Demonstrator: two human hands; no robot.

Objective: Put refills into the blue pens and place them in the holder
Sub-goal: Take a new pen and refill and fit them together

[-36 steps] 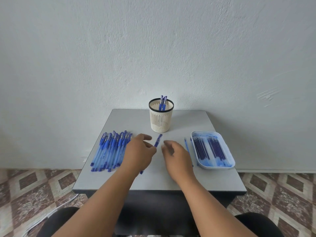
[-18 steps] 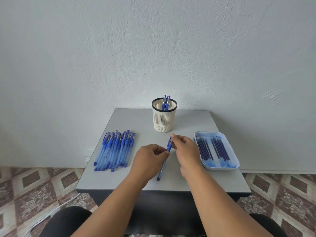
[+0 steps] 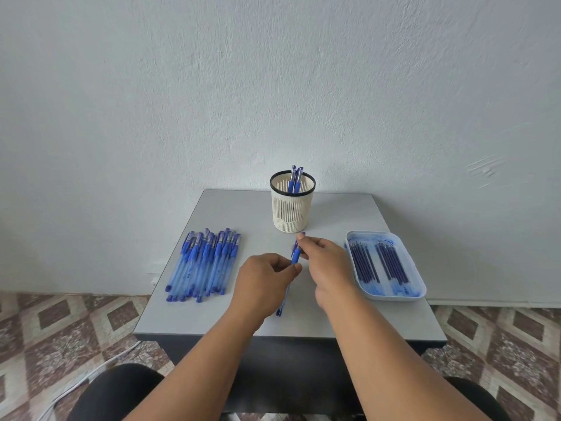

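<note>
Both hands meet over the middle of the desk [image 3: 349, 314] on a single blue pen [image 3: 295, 255]. The left hand [image 3: 264, 284] curls around the pen's barrel, thumb and forefinger closed on it just below the blue grip; most of the clear barrel is hidden under this hand, and only the lower tip shows again past the wrist. The right hand [image 3: 326, 262] pinches the upper, capped end between thumb and fingertips, so the very top of the pen is mostly covered. Whether the pen touches the desk or is lifted off it cannot be told.

To the left lies a row of blue pens [image 3: 205, 264], side by side and overlapping, too closely packed to count. To the right, a pale blue tray [image 3: 391, 296] holds dark refills [image 3: 376, 262] in two loose groups; their tips blur into the tray's blue stains. One thin refill seems to lie just outside the tray's left rim, partly behind the right hand.

Beyond the hands stands the cream slotted holder [image 3: 292, 212] with a black rim, two pens [image 3: 295, 179] upright in it, only their capped tops showing.

The person's dark-clad knees are cut off at the bottom edge.
</note>
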